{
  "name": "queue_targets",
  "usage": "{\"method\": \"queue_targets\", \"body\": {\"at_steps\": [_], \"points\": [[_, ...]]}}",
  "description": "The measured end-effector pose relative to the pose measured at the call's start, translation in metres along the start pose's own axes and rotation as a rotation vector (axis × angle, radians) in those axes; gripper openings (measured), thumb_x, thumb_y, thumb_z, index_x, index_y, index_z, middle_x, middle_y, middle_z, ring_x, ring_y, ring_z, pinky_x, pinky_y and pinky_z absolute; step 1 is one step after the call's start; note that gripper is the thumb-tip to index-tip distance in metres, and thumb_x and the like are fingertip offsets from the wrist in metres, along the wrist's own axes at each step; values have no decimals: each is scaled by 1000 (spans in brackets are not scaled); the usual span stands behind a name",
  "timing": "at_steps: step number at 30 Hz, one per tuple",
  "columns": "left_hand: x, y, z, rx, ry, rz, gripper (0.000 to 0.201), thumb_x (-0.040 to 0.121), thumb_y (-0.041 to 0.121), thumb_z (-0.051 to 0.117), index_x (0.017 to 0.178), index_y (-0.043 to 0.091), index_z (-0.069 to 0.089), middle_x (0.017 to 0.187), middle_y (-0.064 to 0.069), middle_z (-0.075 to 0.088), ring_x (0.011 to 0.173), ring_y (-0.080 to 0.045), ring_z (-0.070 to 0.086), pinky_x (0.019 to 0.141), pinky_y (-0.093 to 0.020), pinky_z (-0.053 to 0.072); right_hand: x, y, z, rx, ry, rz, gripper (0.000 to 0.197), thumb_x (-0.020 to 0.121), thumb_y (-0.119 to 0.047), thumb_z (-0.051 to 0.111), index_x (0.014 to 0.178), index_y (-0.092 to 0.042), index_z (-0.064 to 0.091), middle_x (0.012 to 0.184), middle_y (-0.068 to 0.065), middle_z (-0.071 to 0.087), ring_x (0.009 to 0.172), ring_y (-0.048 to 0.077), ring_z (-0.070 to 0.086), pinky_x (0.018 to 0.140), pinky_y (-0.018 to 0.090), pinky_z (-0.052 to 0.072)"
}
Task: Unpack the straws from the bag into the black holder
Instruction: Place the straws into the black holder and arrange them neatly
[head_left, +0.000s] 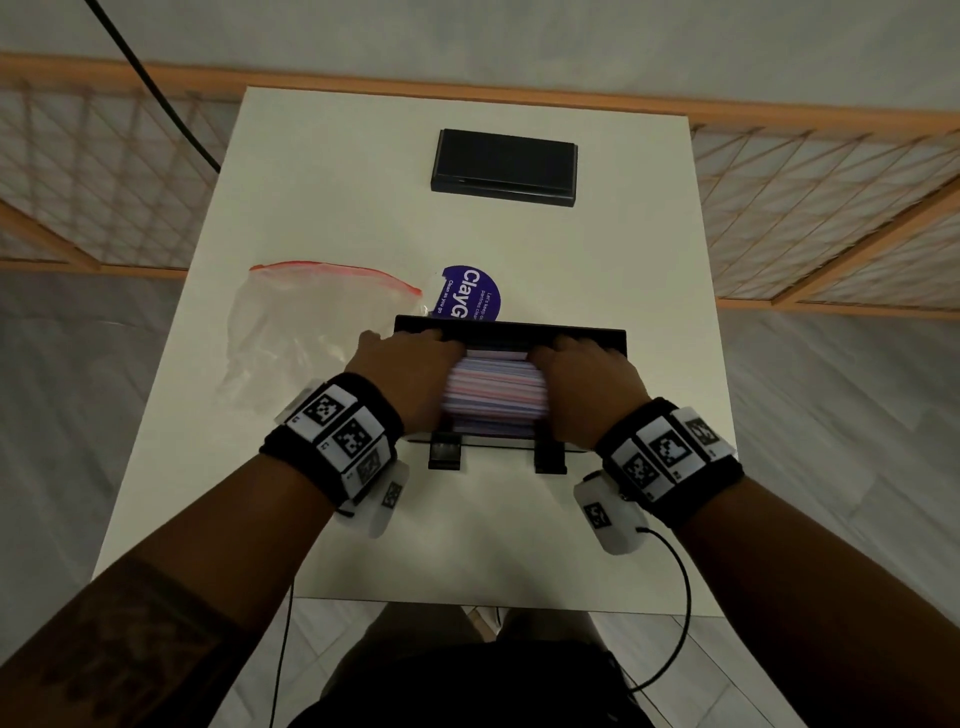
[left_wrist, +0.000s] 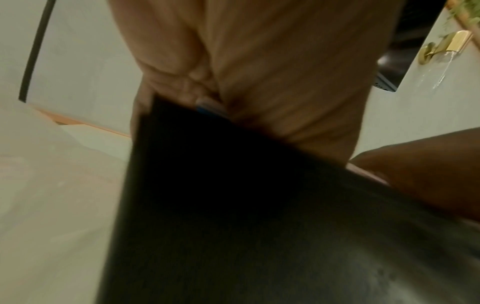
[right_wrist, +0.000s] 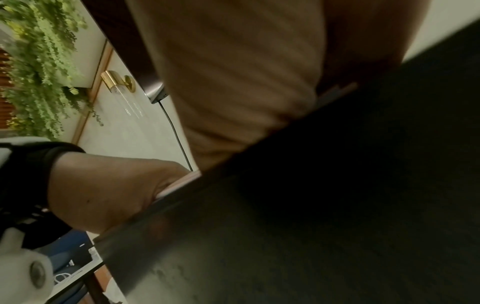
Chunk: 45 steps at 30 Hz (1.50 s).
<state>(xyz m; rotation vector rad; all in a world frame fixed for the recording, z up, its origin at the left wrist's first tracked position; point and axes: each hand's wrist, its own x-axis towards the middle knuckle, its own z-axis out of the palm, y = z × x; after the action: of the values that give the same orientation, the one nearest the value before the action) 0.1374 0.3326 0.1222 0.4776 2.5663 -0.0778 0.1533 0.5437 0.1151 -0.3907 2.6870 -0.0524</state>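
Over on the left of the white desk (head_left: 322, 218) there's the clear zip bag (head_left: 306, 332) with the red seal strip, lying flat and crumpled, looks emptied out. Just right of it, a purple round sticker or card (head_left: 470, 293) with white lettering peeks out from behind the black holder (head_left: 597, 335).

Then the left hand (head_left: 402, 376): it's clamped onto the left end of the bundle of straws (head_left: 493, 392), fingers curled over the top and reaching toward the holder's far wall. So the grip is wrapped around the straws, not loose. In the left wrist view it's mostly palm and the holder's dark side wall (left_wrist: 233, 205), with a little blue and white straw end poking out at the rim.

The straws are pink, blue and white striped, lying sideways as one fat bundle, sitting in or right at the open top of the holder, between both hands. Can't tell how deep they've settled.

The right hand (head_left: 584, 387) mirrors it on the right end, fingers curled over the bundle too, same closed grip. The right wrist view is blurry: palm, black wall (right_wrist: 337, 195), a sliver of pale straw at the edge.

Farther back on the desk, well apart from all this, sits a flat black rectangular lid or tray (head_left: 504, 166). A wooden lattice railing (head_left: 831, 208) runs behind the desk.
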Motion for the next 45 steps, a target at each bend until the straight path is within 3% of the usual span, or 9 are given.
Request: {"method": "queue_targets", "body": {"at_steps": [5, 14, 17, 20, 24, 31, 37, 40, 45], "points": [[-8, 6, 5, -85, 153, -42, 58, 79, 36, 75, 130, 28, 48, 120, 2, 63, 111, -26, 62, 80, -43, 55, -5, -1, -1, -2, 111, 28, 51, 77, -37, 72, 122, -22, 52, 103, 0, 70, 92, 27, 68, 74, 31, 41], [-20, 15, 20, -339, 430, -146, 58, 83, 35, 73, 136, 30, 51, 133, 5, 56, 128, -23, 51, 72, -39, 51, -11, -8, 5, 41, 361, 57, 58, 65, -27, 80, 118, -23, 58, 98, 1, 64, 90, 26, 62, 80, 40, 46], [-17, 14, 24, -389, 410, -80, 72, 75, 61, 72, 135, 28, 51, 134, 3, 55, 124, -23, 53, 83, -41, 57, -12, -9, 10, 123, 349, 61, 56, 71, -38, 71, 124, -25, 56, 110, -1, 63, 102, 24, 61, 95, 45, 44], [-20, 13, 31, -332, 400, 8, 86, 78, 84, 45, 140, 24, 50, 138, 0, 55, 124, -24, 55, 95, -45, 54, -13, -8, 17, 230, 328, 29, 66, 71, -61, 58, 127, -26, 56, 120, -2, 61, 110, 23, 60, 105, 50, 40], [-30, 10, 38, -165, 404, 37, 83, 93, 75, 20, 154, 21, 40, 150, 1, 49, 139, -23, 45, 112, -52, 38, -19, -6, 24, 329, 305, 2, 86, 72, -82, 45, 137, -27, 52, 133, -4, 57, 124, 17, 53, 115, 49, 27], [-44, 13, 45, -77, 354, 27, 84, 98, 67, 5, 157, 19, 39, 169, -1, 30, 155, -24, 30, 120, -64, 18, -46, -11, 35, 128, 239, -2, 88, 88, -76, 14, 153, -19, 35, 157, 3, 41, 147, 18, 35, 120, 54, 12], [-59, 9, 47, -116, 485, 15, 64, 103, 53, 22, 125, 22, 73, 145, 2, 64, 137, -19, 58, 116, -60, 31, -66, -6, 36, 69, 231, 32, 87, 91, -74, 9, 154, -18, 32, 159, 2, 39, 147, 21, 34, 119, 59, 12], [-62, 13, 49, -123, 377, -2, 75, 100, 58, 14, 138, 19, 66, 149, 0, 60, 140, -17, 55, 119, -61, 27, -68, -11, 44, 68, 194, 64, 93, 90, -74, -3, 158, -16, 21, 164, 5, 28, 151, 27, 26, 117, 61, 14], [-60, 17, 35, -116, 439, -4, 67, 103, 55, 18, 125, 23, 72, 135, 2, 70, 125, -21, 66, 110, -52, 37, -59, -5, 30, 176, 363, 141, 73, 97, -63, 21, 150, -17, 38, 158, 3, 40, 144, 17, 39, 116, 55, 16]]}}
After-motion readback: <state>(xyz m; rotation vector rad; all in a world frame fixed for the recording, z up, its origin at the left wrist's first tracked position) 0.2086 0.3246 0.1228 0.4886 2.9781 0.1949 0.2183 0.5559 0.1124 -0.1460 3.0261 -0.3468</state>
